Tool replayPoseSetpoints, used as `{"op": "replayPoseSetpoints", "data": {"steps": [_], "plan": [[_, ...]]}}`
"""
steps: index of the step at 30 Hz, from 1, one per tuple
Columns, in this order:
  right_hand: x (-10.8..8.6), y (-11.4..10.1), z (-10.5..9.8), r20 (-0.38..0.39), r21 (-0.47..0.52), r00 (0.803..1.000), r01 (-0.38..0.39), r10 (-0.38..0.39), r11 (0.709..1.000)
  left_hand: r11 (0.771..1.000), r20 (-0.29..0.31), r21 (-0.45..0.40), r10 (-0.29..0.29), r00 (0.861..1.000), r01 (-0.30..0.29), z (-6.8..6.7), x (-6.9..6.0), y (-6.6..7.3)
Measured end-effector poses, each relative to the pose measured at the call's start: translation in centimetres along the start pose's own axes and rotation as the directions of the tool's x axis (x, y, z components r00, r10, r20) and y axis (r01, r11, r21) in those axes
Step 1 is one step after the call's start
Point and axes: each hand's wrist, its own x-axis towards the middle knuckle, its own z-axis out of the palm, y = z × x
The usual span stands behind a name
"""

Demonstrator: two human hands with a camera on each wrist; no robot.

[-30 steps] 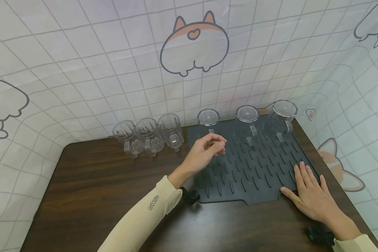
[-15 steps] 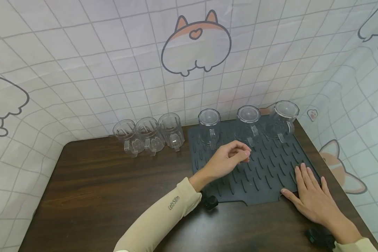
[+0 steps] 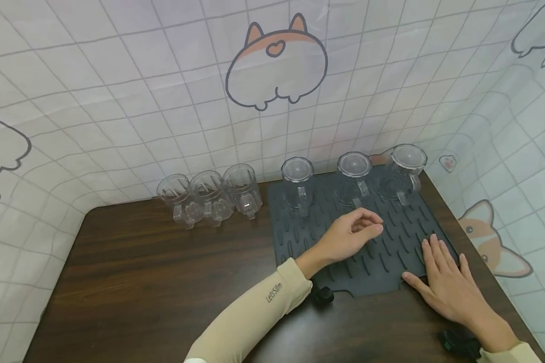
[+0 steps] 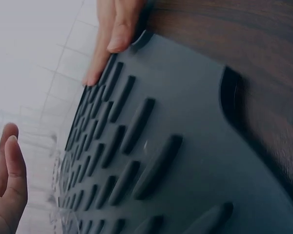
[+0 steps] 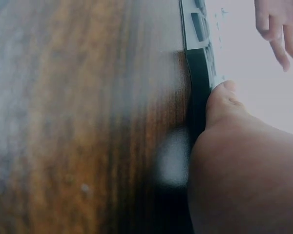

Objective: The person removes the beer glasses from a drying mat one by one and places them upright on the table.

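My left hand (image 3: 347,237) hovers above the dark ridged drying mat (image 3: 300,234), its fingers loosely bent and nothing in them. Flat on the mat's right front corner rests my right hand (image 3: 451,292), fingers stretched out; the right wrist view shows its thumb (image 5: 219,105) by the mat's edge. Along the back of the mat three clear mugs stand upside down: a left one (image 3: 297,186), a middle one (image 3: 353,181) and a right one (image 3: 401,174). The left hand is nearest the middle mug and hides its lower handle tip.
Left of the mat, three more clear mugs stand upright in a row: one (image 3: 179,199), a second (image 3: 211,196) and a third (image 3: 243,189). Behind the brown wooden table (image 3: 154,282) hangs a white gridded cloth (image 3: 163,101) with dog drawings.
My left hand has moved right across the mat, away from the left upside-down mug, which it partly covered before. The right hand has stayed in place.
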Motion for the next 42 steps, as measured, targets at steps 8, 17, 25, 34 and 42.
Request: {"op": "replayPoseSetpoints", "data": {"steps": [8,17,25,34,42], "plan": [[0.2,-0.3,0.0,0.017,-0.001,1.000,-0.011,0.011,1.000,0.997,-0.021,0.071,0.018,1.000,-0.017,1.1,1.3,-0.8],[0.2,0.0,-0.1,0.016,-0.002,1.000,-0.016,0.016,1.000,0.990,-0.013,0.138,0.041,0.999,-0.039,1.8,3.3,-0.3],[0.3,0.3,-0.2,0.018,-0.007,1.000,-0.022,0.022,1.000,0.986,-0.054,0.157,0.058,0.997,-0.049,2.1,4.7,-0.1],[-0.1,0.5,0.1,0.025,-0.001,0.999,-0.022,0.022,1.000,0.989,-0.108,0.149,0.023,0.994,-0.007,2.8,5.4,-0.9],[0.1,0.6,0.2,-0.007,-0.007,1.000,-0.016,0.016,1.000,0.982,-0.090,0.183,-0.019,0.996,0.036,3.7,6.2,-0.6]]}}
